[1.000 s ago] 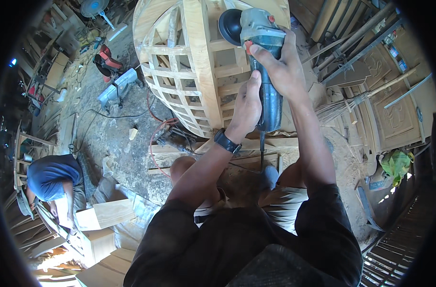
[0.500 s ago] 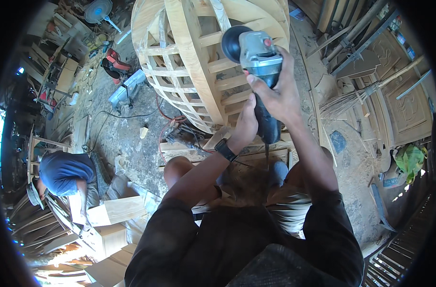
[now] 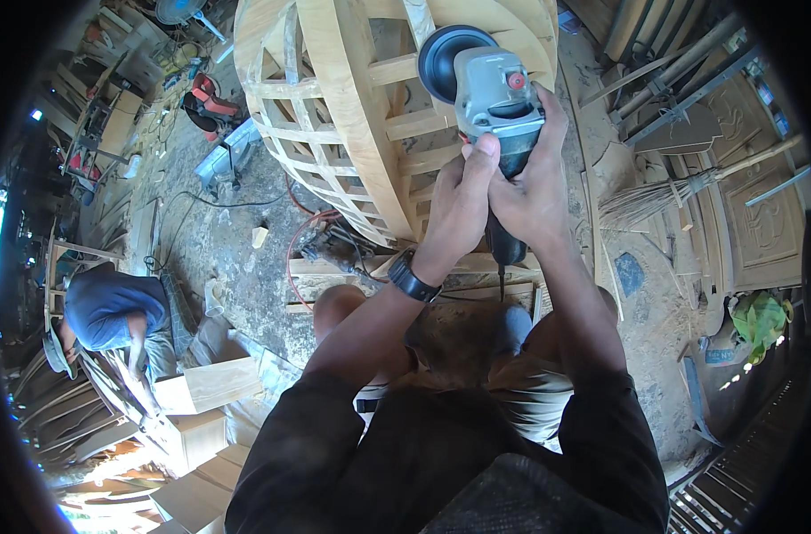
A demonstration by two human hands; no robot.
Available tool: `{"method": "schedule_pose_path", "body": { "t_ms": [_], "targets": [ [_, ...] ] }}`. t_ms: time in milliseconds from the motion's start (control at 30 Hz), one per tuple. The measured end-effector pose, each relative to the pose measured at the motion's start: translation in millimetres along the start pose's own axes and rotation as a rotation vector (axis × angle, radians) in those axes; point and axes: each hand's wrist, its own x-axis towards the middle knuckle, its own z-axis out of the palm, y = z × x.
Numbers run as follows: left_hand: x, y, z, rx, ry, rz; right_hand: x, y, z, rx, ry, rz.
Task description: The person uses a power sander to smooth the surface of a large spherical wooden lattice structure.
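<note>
Both my hands grip a grey and dark angle grinder (image 3: 494, 84), its red button facing up and its cord trailing down toward my lap. My right hand (image 3: 532, 200) wraps the body from the right side. From the left, my left hand (image 3: 463, 200) closes on the body with its thumb on top; its other fingers are largely hidden beneath. A round dark disc (image 3: 441, 64) on the grinder's head lies over the curved wooden lattice frame (image 3: 356, 98). Whether the disc touches the wood I cannot tell.
To my left a co-worker (image 3: 116, 307) in a blue shirt bends over wooden boxes (image 3: 211, 384). A red and black power tool (image 3: 211, 107) and a fan (image 3: 178, 11) stand farther off. On the right lie a twig broom (image 3: 655, 203) and a carved door panel (image 3: 762, 214).
My left hand has come up from the grinder's lower body to a closer grip near its head. The grinder has shifted slightly right, and its disc has tilted more into view.
</note>
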Motion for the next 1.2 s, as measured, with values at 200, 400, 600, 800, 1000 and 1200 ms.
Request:
{"method": "schedule_pose_path", "body": {
  "t_ms": [200, 400, 600, 800, 1000, 1200],
  "targets": [
    [9.2, 3.4, -4.6, -0.071, -0.036, -0.028, 6.9, -7.5, 1.5, 0.021, -0.018, 0.114],
    [10.7, 7.0, -2.5, -0.095, 0.022, 0.059, 10.8, -14.0, 5.8, -0.01, 0.012, 0.017],
    [27.2, 32.4, -1.3, 0.041, 0.025, 0.007, 35.4, -16.0, 2.7, -0.093, 0.046, 0.046],
    [30.1, 45.4, 15.6, 0.033, -0.011, 0.076, 41.4, -8.5, -10.1, 0.019, 0.125, -0.049],
    [10.8, 32.5, 5.0, 0.093, -0.021, -0.062, 17.4, -4.7, -10.4, 0.026, -0.014, 0.038],
    [16.9, 34.8, 4.3, 0.054, 0.018, -0.074, 26.9, -11.6, -7.4, 0.002, -0.062, 0.05]
  ]
}}
